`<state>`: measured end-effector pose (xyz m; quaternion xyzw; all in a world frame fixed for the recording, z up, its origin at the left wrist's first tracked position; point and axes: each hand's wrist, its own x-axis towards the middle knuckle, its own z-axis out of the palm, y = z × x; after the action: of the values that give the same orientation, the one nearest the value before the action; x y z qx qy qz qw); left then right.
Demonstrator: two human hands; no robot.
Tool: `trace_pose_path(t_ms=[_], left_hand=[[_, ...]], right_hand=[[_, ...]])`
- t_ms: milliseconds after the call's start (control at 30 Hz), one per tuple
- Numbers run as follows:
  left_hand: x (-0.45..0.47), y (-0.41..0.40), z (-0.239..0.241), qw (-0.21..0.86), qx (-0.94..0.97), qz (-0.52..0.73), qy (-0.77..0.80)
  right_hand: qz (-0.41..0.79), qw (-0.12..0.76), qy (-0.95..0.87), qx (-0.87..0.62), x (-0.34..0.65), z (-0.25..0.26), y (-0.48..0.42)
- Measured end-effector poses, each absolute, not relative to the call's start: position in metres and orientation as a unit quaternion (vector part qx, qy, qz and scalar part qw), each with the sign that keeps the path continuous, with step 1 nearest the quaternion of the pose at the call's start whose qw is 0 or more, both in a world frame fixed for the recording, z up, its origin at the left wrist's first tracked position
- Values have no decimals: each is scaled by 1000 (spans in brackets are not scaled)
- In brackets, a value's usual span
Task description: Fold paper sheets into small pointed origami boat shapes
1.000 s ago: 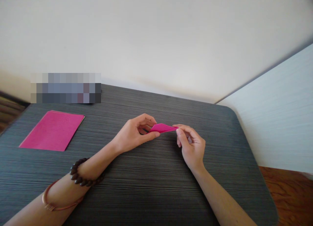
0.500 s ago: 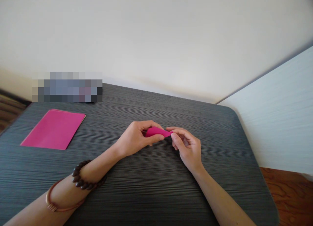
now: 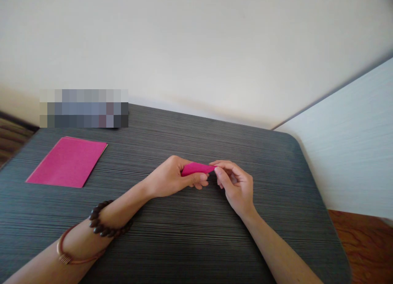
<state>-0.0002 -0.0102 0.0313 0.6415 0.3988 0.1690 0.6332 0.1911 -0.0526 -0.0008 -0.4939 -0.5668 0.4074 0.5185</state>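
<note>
Compared with a second ago, our two hands are lower and closer together, and less of the folded pink paper (image 3: 197, 168) shows between them. Our left hand (image 3: 172, 178) has curled further round it; the fingers now wrap over the top and the thumb presses from below, so the left end is hidden in the grip. Our right hand (image 3: 238, 186) pinches the right tip between thumb and forefinger. We judge that the piece is being squeezed narrower and tighter, not opened out. It sits just above the tabletop (image 3: 190, 239), near the middle; we cannot tell whether it touches.

No box, tray or other container is in view. The stack of pink sheets (image 3: 68, 162) lies flat at the far left, well apart from both hands.
</note>
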Motion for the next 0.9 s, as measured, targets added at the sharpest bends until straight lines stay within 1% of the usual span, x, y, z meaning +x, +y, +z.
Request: trace_pose_path(t_ms=[167, 367, 467, 633, 700, 800, 900], left_hand=[[-1, -10, 27, 703, 587, 175, 363], [-3, -11, 30, 737, 553, 177, 346], [-5, -9, 33, 749, 541, 167, 344], [-11, -7, 33, 797, 505, 132, 303], [-12, -6, 33, 825, 477, 116, 280], [-12, -7, 34, 852, 439, 108, 264], [-9, -8, 35, 853, 418, 140, 278]], right_hand=[[414, 513, -571, -489, 191, -2, -54], [373, 515, -610, -474, 192, -4, -55], [305, 507, -670, -448, 194, -2, -54], [119, 474, -798, -354, 202, 5, -51], [67, 456, -821, -338, 205, 7, -51], [28, 432, -841, -323, 207, 9, -52], [12, 414, -852, -319, 207, 11, -54]])
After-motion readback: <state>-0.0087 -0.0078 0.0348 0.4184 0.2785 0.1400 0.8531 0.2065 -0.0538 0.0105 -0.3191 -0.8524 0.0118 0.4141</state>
